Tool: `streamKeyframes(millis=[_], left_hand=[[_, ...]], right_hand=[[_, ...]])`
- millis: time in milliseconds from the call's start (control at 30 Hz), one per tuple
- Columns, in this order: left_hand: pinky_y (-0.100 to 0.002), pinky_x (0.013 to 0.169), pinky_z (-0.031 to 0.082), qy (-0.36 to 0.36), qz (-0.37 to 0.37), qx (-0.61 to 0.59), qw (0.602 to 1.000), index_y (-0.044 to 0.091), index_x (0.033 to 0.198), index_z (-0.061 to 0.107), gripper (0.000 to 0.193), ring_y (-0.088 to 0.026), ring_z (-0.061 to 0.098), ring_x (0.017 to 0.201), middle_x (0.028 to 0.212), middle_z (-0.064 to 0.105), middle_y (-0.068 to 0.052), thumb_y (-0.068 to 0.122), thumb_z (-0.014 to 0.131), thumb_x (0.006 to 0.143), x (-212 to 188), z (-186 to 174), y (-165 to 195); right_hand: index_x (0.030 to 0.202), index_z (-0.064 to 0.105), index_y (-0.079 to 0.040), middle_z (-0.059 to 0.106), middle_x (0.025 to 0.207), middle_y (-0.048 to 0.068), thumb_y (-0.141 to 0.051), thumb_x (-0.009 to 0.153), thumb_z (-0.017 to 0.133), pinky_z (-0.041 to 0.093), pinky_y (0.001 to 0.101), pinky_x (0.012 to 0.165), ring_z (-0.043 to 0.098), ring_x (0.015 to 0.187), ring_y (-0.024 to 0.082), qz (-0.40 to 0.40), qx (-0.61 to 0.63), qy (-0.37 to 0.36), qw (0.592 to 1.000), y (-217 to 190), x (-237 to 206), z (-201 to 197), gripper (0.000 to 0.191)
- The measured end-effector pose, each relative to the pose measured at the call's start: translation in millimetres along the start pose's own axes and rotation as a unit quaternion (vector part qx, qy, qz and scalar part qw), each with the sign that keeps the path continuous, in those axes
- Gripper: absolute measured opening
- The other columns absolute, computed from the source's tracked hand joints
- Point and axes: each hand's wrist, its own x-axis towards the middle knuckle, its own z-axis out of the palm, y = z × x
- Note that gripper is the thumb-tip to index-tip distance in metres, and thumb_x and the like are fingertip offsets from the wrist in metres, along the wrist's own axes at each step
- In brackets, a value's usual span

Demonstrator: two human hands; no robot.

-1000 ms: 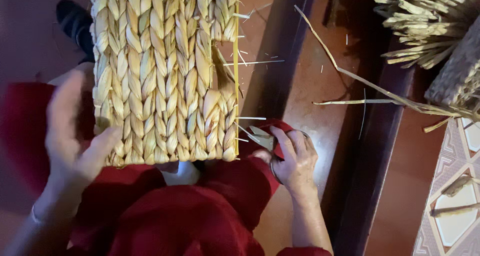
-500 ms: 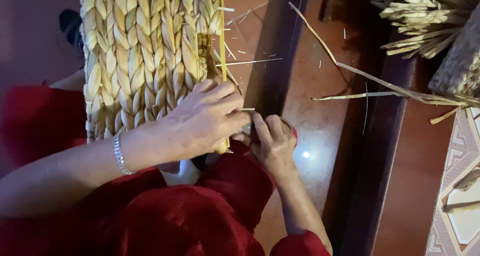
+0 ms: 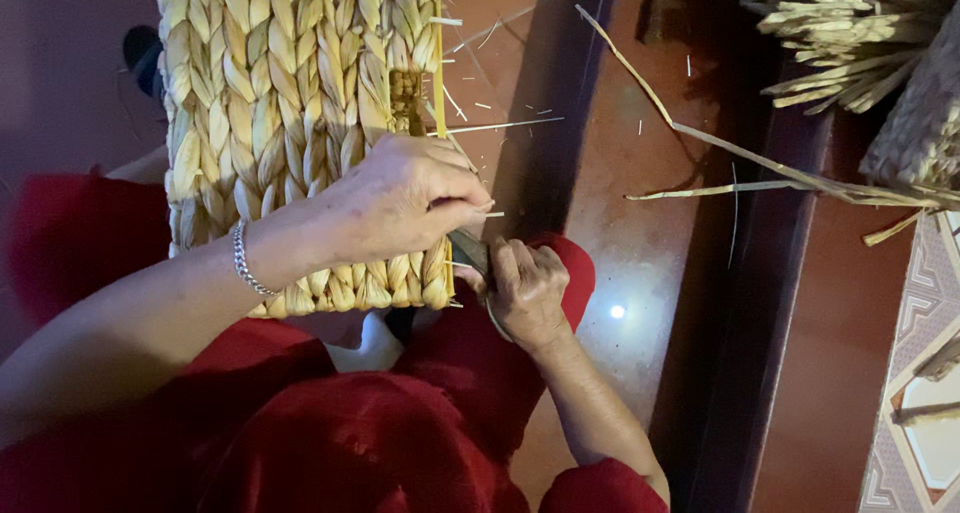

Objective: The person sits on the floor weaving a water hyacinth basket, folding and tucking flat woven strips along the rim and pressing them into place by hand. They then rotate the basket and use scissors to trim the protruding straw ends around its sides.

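Both hands meet at the lower right corner of a woven panel [image 3: 290, 123] made of thick, pale straw-coloured plaits. One grip, the left hand [image 3: 405, 198], lies curled over the face of the panel near its right edge, fingers folded together and pinched on something thin at that edge (whether it is a single strand cannot be told). A silver bracelet [image 3: 243, 260] circles that wrist. The other grip, the right hand [image 3: 525, 288], is clamped around a dark tool [image 3: 470, 253], probably small shears, whose tip points up-left under the left fingers and meets the panel's border.

That panel rests upright against the person's lap, on red clothing [image 3: 330, 423], with its top running out of view. A yellowish rod [image 3: 438, 63] runs down its right side. Loose straw strands [image 3: 740, 158] and small clippings lie on the reddish-brown floor [image 3: 640, 223] to the right. A bundle of dried stalks [image 3: 850, 33] sits at the upper right, well apart from the hands, beside another woven piece [image 3: 925, 123].
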Motion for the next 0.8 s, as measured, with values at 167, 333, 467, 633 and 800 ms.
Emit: streamKeyframes(millis=[167,333,467,633,800], left_hand=[[-0.037,0.072,0.054,0.013,-0.002,-0.026,1.0,0.001,0.088,0.075,0.009,-0.022,0.068,0.072,0.077,0.07,-0.009,0.009,0.073,0.088,-4.1,1.6,-3.8],[-0.04,0.075,0.053,0.005,0.072,0.033,0.997,0.002,0.087,0.074,0.008,-0.026,0.065,0.075,0.078,0.066,-0.01,0.008,0.071,0.089,-7.1,10.8,-1.8],[-0.043,0.074,0.052,0.022,0.107,0.053,0.993,0.002,0.086,0.072,0.007,-0.03,0.064,0.079,0.078,0.063,-0.011,0.009,0.072,0.087,-8.4,12.5,0.6],[-0.04,0.073,0.052,0.05,0.099,0.024,0.994,0.001,0.091,0.072,0.007,-0.029,0.064,0.08,0.081,0.065,-0.011,0.008,0.073,0.088,-2.6,5.0,7.8],[-0.033,0.068,0.055,0.137,0.046,0.013,0.989,0.004,0.089,0.073,0.005,-0.018,0.068,0.077,0.084,0.069,-0.008,0.003,0.071,0.093,-14.3,-23.0,13.7]], right_hand=[[0.107,0.061,-0.002,0.056,0.075,0.008,-0.049,0.089,0.078,0.041,0.0401,0.057,0.057,0.06,0.027,0.011,-0.005,0.014,1.0,-3.1,3.1,0.8,0.053],[0.114,0.059,0.001,0.056,0.086,0.012,-0.051,0.092,0.067,0.043,0.0437,0.064,0.059,0.074,0.031,0.012,0.014,0.028,0.999,-8.7,5.4,0.9,0.057],[0.107,0.057,-0.003,0.058,0.087,0.012,-0.049,0.101,0.063,0.042,0.0441,0.065,0.059,0.073,0.032,0.031,0.041,0.005,0.999,-7.7,1.2,8.7,0.047],[0.105,0.058,-0.001,0.057,0.077,0.01,-0.053,0.102,0.058,0.042,0.0429,0.06,0.056,0.063,0.031,0.015,0.047,0.012,0.999,-4.9,-1.8,16.6,0.052],[0.116,0.061,-0.002,0.06,0.087,0.012,-0.057,0.099,0.054,0.043,0.0442,0.066,0.058,0.073,0.033,0.046,0.094,0.025,0.994,-2.4,-9.1,5.5,0.058]])
